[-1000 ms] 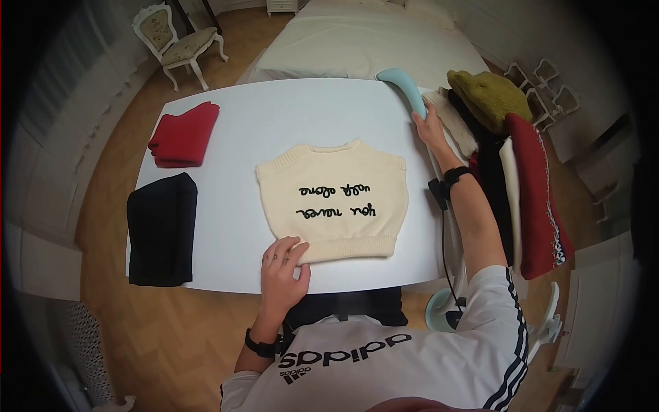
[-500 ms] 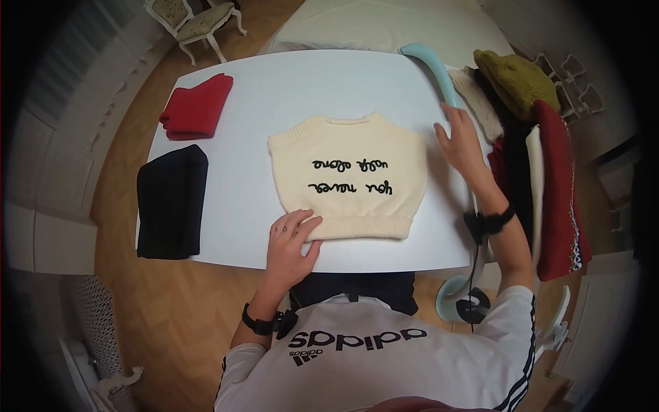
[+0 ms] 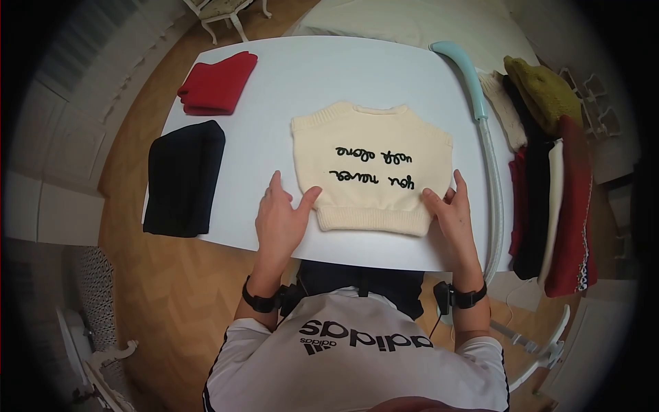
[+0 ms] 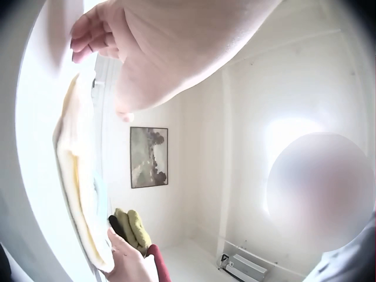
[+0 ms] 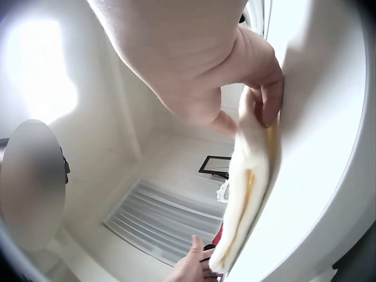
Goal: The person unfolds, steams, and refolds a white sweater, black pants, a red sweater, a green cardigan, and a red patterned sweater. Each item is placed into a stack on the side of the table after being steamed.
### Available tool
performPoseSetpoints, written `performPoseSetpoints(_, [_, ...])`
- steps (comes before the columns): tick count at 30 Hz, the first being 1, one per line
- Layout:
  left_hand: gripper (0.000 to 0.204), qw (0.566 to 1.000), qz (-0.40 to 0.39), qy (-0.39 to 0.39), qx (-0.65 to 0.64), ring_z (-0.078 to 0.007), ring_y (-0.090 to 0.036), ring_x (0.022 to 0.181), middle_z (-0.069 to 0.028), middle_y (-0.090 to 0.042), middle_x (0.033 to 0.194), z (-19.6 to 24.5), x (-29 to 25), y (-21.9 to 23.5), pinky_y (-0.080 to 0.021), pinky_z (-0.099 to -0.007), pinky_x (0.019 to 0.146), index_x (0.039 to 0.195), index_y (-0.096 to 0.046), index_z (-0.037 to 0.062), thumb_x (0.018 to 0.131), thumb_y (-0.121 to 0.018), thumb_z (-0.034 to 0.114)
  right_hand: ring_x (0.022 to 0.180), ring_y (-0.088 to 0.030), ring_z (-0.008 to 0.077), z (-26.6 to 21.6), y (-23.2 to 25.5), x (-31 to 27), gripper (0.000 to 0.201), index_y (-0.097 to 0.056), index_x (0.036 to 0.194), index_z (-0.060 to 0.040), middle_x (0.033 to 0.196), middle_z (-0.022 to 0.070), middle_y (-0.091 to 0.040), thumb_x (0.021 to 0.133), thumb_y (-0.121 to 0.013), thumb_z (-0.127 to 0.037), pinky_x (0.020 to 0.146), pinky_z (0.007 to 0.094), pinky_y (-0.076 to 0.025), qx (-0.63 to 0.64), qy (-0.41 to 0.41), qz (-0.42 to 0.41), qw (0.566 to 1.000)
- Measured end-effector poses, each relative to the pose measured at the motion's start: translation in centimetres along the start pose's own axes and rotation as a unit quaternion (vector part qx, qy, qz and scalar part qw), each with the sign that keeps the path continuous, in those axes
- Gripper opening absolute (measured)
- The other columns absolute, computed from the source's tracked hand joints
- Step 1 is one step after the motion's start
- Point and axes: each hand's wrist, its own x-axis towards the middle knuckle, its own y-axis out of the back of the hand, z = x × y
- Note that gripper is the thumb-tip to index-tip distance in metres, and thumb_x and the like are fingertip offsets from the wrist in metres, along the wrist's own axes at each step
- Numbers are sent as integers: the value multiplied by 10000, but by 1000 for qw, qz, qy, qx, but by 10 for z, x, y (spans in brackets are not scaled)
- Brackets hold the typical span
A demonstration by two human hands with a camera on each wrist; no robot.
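A cream knitted sweater vest [image 3: 374, 161] with black stitched lettering lies flat on the white table [image 3: 261, 158], its ribbed hem toward the person. Beside the vest's left edge is the left hand [image 3: 281, 216], fingers extended and thumb spread toward the knit. At the lower right side, the right hand [image 3: 453, 216] pinches the vest's edge, its thumb on top. In the right wrist view, the fingers [image 5: 272, 103] curl at the edge of the layered knit [image 5: 247, 170], close to the tabletop. The left wrist view has the left thumb [image 4: 124, 108] standing apart from the fingers.
Folded red [image 3: 220, 82] and black [image 3: 184, 178] garments lie at the table's left. On the right are a light-blue curved handle [image 3: 461, 69] with a grey hose [image 3: 491, 178] and a pile of clothes with an olive knit [image 3: 546, 93]. A bed [image 3: 412, 20] stands behind.
The right hand has let go of the light-blue handle and come back to the vest's lower right edge. The left hand has moved off the hem to the vest's left side. The head view has shifted.
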Motion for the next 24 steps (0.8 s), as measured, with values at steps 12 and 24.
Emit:
performPoseSetpoints(12, [761,899,-70,154,-404,-226,-717,1003,-171,-701,1145,-21,13,-20,-587,-344,778,1574,-264,-89,987,-608,252,956,-645,124,-82,-95,10,657,-430,1544,-18,1173,83,-650,967,-701,-174,857,258,-520,-51,78,-335,938])
performPoseSetpoints(24, [624,738,-167,111,-644,-314,-620,1243,-203,-599,1361,1,24,-17,-509,-453,1059,1447,-430,-73,891,-686,51,843,-647,127,17,-47,-12,340,-614,1340,34,1004,68,-686,1031,-628,-106,780,276,-555,118,33,-146,982])
